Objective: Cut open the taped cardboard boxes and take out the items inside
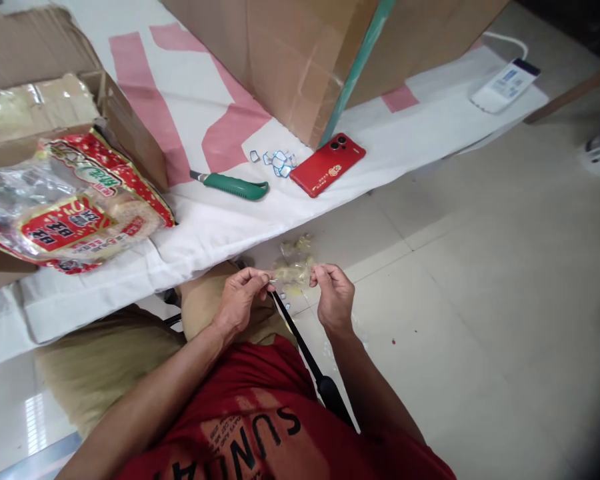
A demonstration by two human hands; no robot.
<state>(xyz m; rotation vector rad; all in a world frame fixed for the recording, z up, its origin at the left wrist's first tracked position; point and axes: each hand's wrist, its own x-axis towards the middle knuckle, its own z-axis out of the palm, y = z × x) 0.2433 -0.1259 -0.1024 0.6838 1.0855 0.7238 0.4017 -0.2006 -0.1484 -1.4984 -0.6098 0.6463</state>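
Above my lap, just off the table's front edge, both hands are pinched at either end of a transparent plastic strip [291, 273], perhaps tape. My left hand [243, 297] grips its left end between thumb and forefinger. At the right end my right hand [334, 297] is closed in the same kind of pinch. Against the floor behind it, the strip's exact outline is hard to make out. On the table beyond lie a green utility knife [237, 187], a red phone [329, 165] and several small blue-edged white pieces [279, 162].
A large cardboard box [290, 67] stands at the back of the cloth-covered table [195, 233]. On the left, a red snack bag [75, 207] rests against an opened carton [130, 133]. A white device [504, 87] with a cable sits far right. Crumpled transparent scraps [296, 245] lie on the floor.
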